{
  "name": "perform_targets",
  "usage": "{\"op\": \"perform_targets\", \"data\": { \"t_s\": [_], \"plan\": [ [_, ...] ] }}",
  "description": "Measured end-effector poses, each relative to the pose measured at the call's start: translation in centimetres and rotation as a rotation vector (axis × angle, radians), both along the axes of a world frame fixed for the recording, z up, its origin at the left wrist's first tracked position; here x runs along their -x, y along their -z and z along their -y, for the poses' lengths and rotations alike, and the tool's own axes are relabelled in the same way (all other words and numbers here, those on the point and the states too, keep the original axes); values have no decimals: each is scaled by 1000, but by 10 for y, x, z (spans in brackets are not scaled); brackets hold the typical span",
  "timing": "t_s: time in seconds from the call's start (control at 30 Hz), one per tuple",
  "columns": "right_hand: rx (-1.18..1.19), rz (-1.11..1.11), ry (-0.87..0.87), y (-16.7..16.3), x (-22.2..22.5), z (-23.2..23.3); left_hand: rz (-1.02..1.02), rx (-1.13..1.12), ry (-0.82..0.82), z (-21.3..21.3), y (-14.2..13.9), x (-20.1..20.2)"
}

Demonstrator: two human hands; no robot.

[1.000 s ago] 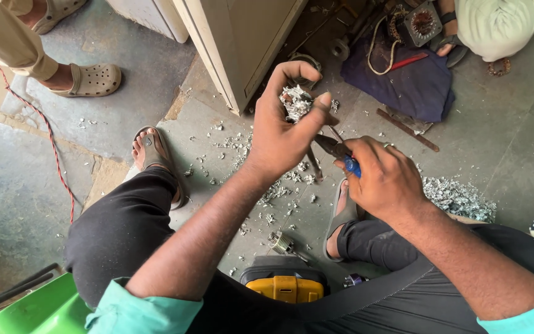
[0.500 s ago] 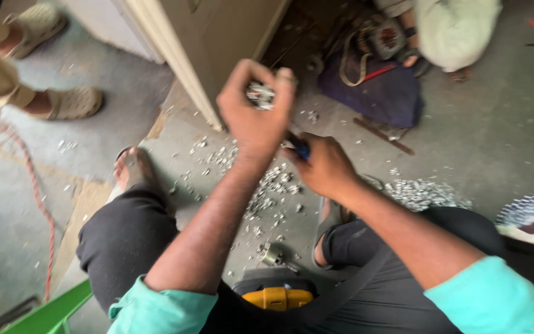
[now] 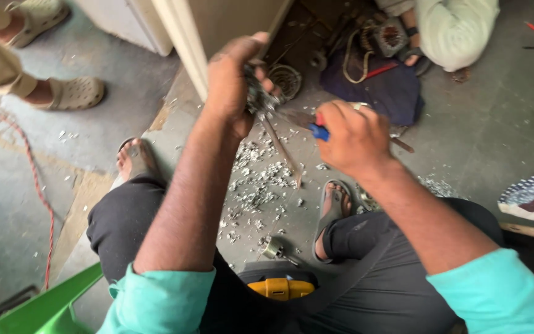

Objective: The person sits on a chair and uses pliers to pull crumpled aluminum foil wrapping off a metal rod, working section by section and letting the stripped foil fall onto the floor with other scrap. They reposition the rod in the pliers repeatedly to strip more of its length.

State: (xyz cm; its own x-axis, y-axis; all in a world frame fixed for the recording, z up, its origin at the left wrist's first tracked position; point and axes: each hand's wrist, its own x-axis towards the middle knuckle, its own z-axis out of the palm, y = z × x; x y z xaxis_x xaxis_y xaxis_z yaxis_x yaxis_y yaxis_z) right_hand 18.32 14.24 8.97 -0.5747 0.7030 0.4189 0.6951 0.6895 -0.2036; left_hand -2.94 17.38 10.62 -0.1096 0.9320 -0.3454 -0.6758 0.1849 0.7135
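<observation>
From the head view, the left hand (image 3: 233,80) is raised, fingers curled tight around a small grey metal part (image 3: 256,96). Just beside it, the right hand (image 3: 353,137) grips blue-handled pliers (image 3: 307,122), their tip touching that part. Below both hands, silvery metal scraps (image 3: 258,179) litter the grey concrete floor (image 3: 483,130). Beyond the right hand lies a dark blue cloth (image 3: 384,89); near the wrists, a yellow-and-black tool (image 3: 279,287).

We see dull grey metal in the part (image 3: 256,93), glossy blue plastic on the pliers (image 3: 318,131), matt rough concrete floor (image 3: 483,142) at right, strewn with shiny metal scraps (image 3: 258,182), and dark cloth (image 3: 378,93) above.
</observation>
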Motion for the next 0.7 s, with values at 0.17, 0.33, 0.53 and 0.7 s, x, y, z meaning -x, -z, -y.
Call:
{"op": "perform_targets", "data": {
  "t_s": [0.17, 0.33, 0.53, 0.7],
  "plan": [
    [-94, 79, -119, -2, -14, 12, -50, 32, 175, 29, 16, 8],
    [-109, 82, -232, 6, -21, 28, -228, -24, 114, 66, 39, -2],
    [-147, 113, -386, 1, -23, 36, -149, 101, 292, 106, 59, 0],
    [-154, 143, -664, -3, -7, 40, -216, 168, 861, 114, 72, -15]
  ]
}}
